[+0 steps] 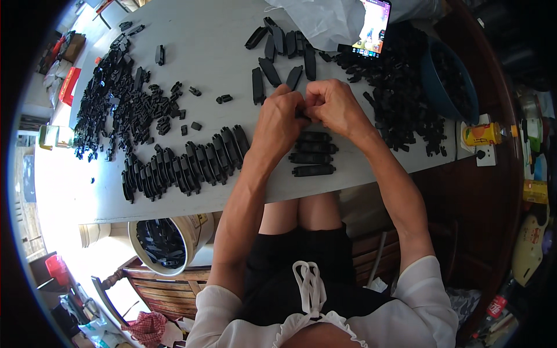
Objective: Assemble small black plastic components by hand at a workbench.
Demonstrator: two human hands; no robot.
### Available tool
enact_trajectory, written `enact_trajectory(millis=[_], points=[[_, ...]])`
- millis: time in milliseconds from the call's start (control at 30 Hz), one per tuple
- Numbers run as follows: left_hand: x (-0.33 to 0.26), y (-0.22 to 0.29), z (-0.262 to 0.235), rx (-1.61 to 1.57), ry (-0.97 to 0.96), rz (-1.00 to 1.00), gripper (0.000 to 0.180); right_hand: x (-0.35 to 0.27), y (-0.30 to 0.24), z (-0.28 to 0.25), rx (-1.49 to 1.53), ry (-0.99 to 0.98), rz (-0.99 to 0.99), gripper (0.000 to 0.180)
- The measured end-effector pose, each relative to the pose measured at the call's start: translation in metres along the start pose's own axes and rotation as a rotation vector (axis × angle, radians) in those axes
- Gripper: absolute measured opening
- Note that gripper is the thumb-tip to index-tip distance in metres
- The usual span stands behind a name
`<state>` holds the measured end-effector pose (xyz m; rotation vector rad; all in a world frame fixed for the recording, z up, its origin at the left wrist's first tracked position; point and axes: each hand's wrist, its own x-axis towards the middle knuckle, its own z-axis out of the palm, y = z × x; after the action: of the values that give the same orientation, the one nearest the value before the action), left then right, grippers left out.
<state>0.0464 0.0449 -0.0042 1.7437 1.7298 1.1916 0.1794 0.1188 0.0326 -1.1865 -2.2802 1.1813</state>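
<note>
Over the middle of the table, my left hand (pixel 281 119) and my right hand (pixel 335 107) meet with fingers closed round a small black plastic part (pixel 302 113), mostly hidden by the fingers. Just below them, several long black plastic pieces (pixel 313 158) lie stacked in a column toward the near edge. Beyond my hands, more long black pieces (pixel 270 71) lie loosely scattered. To the left of my left forearm, a slanting row of black pieces (pixel 185 165) stands side by side along the near edge.
A heap of small black parts (pixel 116 93) spreads over the left of the grey table (pixel 203 29). More parts (pixel 400 98) lie at right beside a blue bowl (pixel 458 110). A lit phone (pixel 372 28) rests near a white plastic bag (pixel 319 20). Below the edge stands a filled bucket (pixel 188 243).
</note>
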Motion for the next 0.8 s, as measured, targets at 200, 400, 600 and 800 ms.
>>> enact_trajectory(millis=[200,400,600,800], points=[[0.0,0.001,-0.002,-0.01,-0.02,-0.034,0.028,-0.001,0.0,-0.002,-0.023,-0.007,-0.02,0.01],[0.001,0.002,-0.001,0.004,-0.014,-0.028,0.027,-0.007,0.0,-0.002,0.254,-0.056,0.079,0.01],[0.0,0.0,0.0,-0.001,-0.003,-0.022,0.028,0.001,0.0,0.004,0.08,0.028,-0.074,0.011],[0.001,0.004,-0.001,-0.021,-0.017,-0.031,0.029,0.004,0.003,0.001,0.147,-0.094,0.045,0.009]])
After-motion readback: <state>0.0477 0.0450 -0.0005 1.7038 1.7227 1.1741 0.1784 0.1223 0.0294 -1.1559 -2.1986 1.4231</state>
